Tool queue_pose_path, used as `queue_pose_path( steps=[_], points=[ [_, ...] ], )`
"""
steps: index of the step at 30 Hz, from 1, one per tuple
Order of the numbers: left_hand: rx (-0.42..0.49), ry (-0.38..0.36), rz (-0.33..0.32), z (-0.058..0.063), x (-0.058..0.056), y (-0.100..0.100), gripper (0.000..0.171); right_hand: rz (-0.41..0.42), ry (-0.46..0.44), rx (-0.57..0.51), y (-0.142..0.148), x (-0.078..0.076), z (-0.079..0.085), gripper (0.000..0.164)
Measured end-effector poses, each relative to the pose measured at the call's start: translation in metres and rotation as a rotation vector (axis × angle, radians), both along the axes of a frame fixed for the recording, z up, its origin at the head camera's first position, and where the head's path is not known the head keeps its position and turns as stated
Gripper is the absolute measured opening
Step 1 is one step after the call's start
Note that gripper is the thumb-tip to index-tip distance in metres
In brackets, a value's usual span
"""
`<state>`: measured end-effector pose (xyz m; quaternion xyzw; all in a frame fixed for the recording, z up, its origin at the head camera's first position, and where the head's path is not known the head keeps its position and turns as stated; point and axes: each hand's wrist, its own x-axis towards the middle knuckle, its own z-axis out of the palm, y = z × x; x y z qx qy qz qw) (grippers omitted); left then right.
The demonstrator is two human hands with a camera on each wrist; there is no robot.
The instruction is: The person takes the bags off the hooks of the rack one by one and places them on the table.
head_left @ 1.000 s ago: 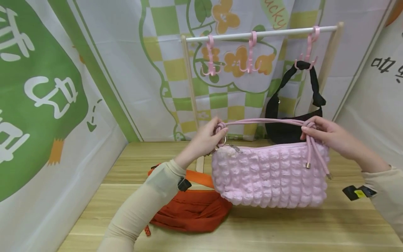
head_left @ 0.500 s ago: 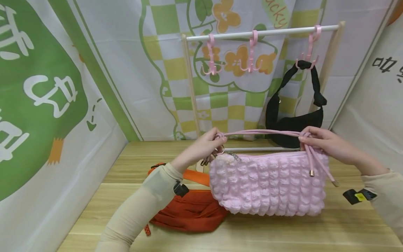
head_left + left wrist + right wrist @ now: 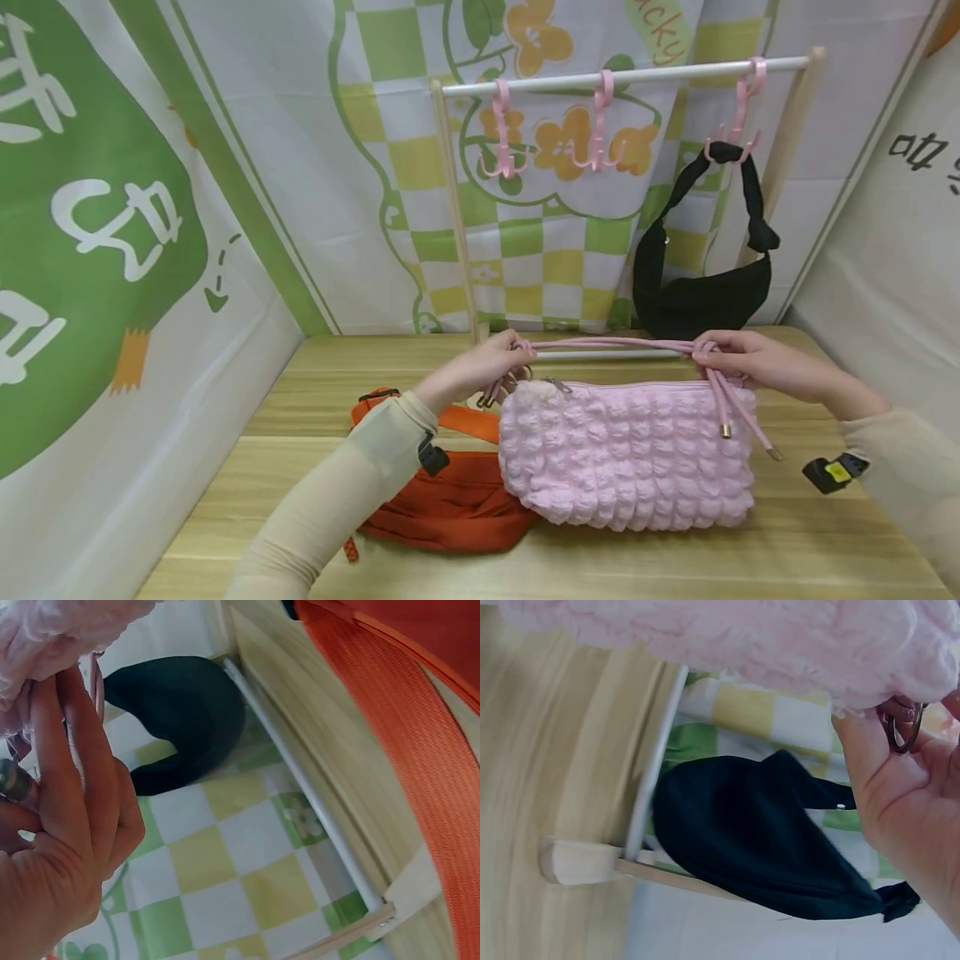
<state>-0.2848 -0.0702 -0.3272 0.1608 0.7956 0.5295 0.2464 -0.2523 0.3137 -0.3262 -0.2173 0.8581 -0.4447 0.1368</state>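
A pink puffy shoulder bag (image 3: 630,458) with a cord strap (image 3: 607,342) faces me in the head view. My left hand (image 3: 483,367) pinches the strap's knotted left end by the metal ring. At the right end my right hand (image 3: 765,367) grips the other knot, from which two metal-tipped cord ends dangle. The strap stretches nearly straight between both hands. In the left wrist view the left hand's fingers (image 3: 82,772) reach up against the pink fabric. A metal ring (image 3: 906,731) shows beside the right hand in the right wrist view.
An orange-red waist bag (image 3: 450,504) lies on the wooden table (image 3: 300,383), partly behind the pink bag and left sleeve. Behind stands a rack with a white rail (image 3: 555,83) and pink hooks (image 3: 503,133). A black bag (image 3: 705,300) hangs from the right hook (image 3: 738,108).
Both hands have lowered the pink bag towards the table. The right hand has also shifted a little left. The orange-red bag and black bag stay in place.
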Motion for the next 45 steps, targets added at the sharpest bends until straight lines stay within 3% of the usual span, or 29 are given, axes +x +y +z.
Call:
queue_pose_path(
  steps=[12, 26, 33, 45],
  points=[
    [-0.111, 0.048, -0.052, -0.020, -0.021, -0.008, 0.025, -0.049, -0.003, 0.057, -0.010, -0.022, -0.017, 0.027],
    [-0.144, -0.036, -0.051, -0.044, -0.045, -0.008, 0.033, -0.046, -0.078, 0.066, -0.013, -0.038, -0.033, 0.039],
    [-0.111, -0.085, -0.044, -0.048, -0.045, -0.006, 0.030, -0.049, -0.116, 0.055, -0.012, -0.041, -0.038, 0.039],
    [-0.103, -0.137, -0.032, -0.049, -0.045, -0.004, 0.049, -0.043, -0.151, 0.054, -0.006, -0.050, -0.052, 0.044]
  ],
)
